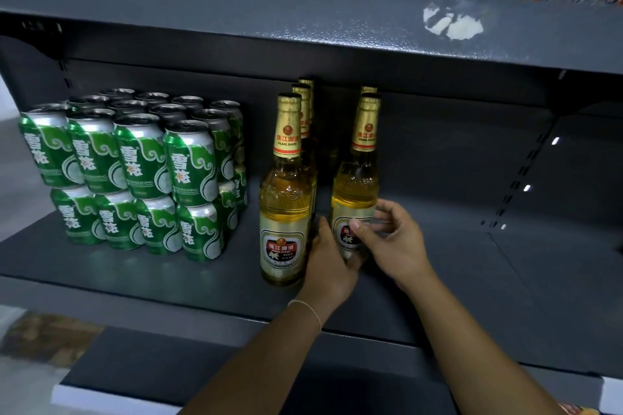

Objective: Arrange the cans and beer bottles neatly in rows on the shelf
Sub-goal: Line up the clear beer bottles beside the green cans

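We see green cans point(135, 168) stacked two high in rows toward the left end of the grey shelf point(455, 266). Beside them, beer bottles point(286, 199) stand upright in two rows running back from the front edge. Our left hand point(328, 263) and right hand point(392, 242) curl their fingers round the front bottle of the right-hand row point(355, 185), right thumb pressed on its label.

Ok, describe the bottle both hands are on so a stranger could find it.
On the grey shelf, look right of the stacked green cans to the gold-necked beer bottles. It is the front bottle of the right-hand row, the only one gripped by the left hand and right hand.
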`<action>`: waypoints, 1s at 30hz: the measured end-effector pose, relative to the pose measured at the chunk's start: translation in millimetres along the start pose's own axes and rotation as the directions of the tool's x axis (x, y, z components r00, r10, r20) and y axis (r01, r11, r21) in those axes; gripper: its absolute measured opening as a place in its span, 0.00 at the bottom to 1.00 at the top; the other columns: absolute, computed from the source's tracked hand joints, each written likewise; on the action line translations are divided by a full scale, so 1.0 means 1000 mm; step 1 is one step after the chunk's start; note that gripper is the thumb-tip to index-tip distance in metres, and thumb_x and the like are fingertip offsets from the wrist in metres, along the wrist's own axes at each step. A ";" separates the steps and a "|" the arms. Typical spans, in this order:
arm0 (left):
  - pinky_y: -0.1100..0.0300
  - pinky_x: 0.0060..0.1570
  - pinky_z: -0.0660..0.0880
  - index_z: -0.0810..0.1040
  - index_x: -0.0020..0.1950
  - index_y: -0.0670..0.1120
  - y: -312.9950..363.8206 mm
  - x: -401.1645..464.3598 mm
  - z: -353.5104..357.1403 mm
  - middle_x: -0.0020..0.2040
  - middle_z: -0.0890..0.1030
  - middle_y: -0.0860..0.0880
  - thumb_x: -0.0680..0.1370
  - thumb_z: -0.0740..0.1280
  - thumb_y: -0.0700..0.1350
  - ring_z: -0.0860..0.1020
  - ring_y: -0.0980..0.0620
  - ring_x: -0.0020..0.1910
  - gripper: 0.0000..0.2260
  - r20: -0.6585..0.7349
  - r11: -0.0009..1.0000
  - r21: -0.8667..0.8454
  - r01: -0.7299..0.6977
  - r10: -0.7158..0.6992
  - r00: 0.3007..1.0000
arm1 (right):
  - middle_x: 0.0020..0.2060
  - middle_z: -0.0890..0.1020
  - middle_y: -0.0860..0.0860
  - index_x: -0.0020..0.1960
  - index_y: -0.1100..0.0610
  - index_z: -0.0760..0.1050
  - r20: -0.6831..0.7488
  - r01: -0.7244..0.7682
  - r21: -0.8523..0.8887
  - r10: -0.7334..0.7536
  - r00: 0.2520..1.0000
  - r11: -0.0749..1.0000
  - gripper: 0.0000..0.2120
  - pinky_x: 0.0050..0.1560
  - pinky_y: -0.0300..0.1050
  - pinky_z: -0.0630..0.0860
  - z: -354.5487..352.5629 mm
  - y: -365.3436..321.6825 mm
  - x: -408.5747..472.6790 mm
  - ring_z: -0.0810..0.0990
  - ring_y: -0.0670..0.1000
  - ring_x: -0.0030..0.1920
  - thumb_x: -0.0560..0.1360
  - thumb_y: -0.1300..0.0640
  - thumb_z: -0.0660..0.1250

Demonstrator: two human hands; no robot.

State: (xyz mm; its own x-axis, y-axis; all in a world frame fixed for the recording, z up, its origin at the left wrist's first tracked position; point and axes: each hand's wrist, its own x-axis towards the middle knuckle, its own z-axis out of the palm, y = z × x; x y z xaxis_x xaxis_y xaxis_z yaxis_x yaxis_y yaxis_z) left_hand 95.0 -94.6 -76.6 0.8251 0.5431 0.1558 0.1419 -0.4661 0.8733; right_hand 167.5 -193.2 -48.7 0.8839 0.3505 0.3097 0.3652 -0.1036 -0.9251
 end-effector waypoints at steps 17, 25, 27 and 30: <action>0.58 0.68 0.63 0.48 0.78 0.45 0.002 -0.002 0.003 0.69 0.69 0.44 0.77 0.68 0.43 0.68 0.48 0.69 0.37 0.006 0.999 0.042 0.003 -0.003 1.000 | 0.62 0.79 0.59 0.68 0.63 0.72 0.138 -0.131 0.022 0.127 0.982 0.991 0.24 0.61 0.51 0.78 -0.004 0.040 0.077 0.80 0.56 0.61 0.73 0.71 0.70; 0.58 0.71 0.58 0.40 0.79 0.45 0.006 -0.005 0.000 0.75 0.59 0.44 0.78 0.66 0.43 0.60 0.48 0.74 0.40 0.032 0.999 0.045 0.013 -0.015 0.999 | 0.53 0.82 0.51 0.64 0.65 0.74 0.181 -0.037 -0.038 0.044 0.982 0.999 0.19 0.53 0.34 0.78 0.002 0.035 0.074 0.82 0.37 0.48 0.75 0.76 0.64; 0.59 0.71 0.57 0.40 0.79 0.45 0.008 -0.006 -0.001 0.76 0.56 0.44 0.78 0.66 0.43 0.59 0.48 0.74 0.40 0.031 0.998 0.058 0.005 -0.006 1.000 | 0.53 0.83 0.51 0.63 0.65 0.74 0.195 -0.016 -0.052 0.026 0.980 0.998 0.19 0.56 0.35 0.78 0.003 0.035 0.074 0.82 0.37 0.49 0.75 0.76 0.64; 0.59 0.71 0.56 0.39 0.78 0.45 0.009 -0.007 -0.001 0.77 0.54 0.44 0.79 0.66 0.43 0.58 0.47 0.75 0.40 0.034 0.998 0.062 0.001 -0.003 0.999 | 0.50 0.82 0.47 0.61 0.64 0.74 0.203 -0.015 -0.062 0.028 0.979 0.998 0.18 0.53 0.32 0.77 0.004 0.033 0.073 0.82 0.35 0.46 0.75 0.77 0.64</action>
State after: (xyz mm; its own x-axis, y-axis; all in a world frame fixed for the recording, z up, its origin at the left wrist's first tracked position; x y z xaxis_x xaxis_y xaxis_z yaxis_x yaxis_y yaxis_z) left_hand 89.7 -101.6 -69.4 0.8429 0.5203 0.1370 0.1766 -0.5081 0.8430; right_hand 242.7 -167.4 -57.0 0.8159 0.5292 0.2329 0.3688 -0.1660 -0.9145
